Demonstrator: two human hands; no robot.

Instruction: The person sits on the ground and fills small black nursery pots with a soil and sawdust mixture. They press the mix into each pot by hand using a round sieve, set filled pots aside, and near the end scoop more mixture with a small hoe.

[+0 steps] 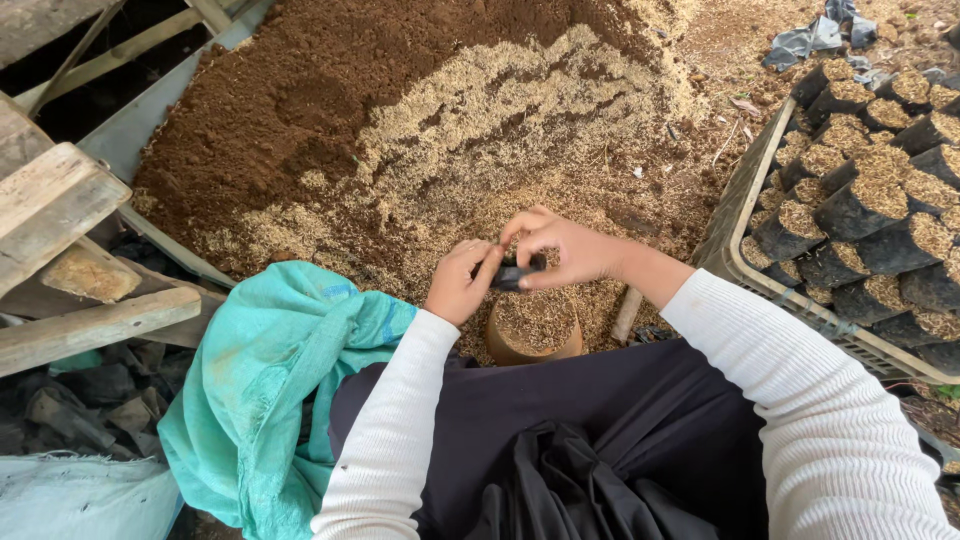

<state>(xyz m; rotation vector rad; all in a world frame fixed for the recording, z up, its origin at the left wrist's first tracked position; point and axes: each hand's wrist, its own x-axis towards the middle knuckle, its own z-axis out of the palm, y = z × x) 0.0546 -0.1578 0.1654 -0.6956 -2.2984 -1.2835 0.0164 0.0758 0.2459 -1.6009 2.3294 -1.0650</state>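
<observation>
Seen: left hand [460, 283] and right hand [565, 250] both pinched shut on a small black bag [515, 272], held just above the brown pot [535, 332] by the soil pile [400, 130]; probably light, thin, floppy, best held at its rim.

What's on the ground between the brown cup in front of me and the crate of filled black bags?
In the head view, a pale stick lies on the husk mix between the brown cup and the crate.
</observation>
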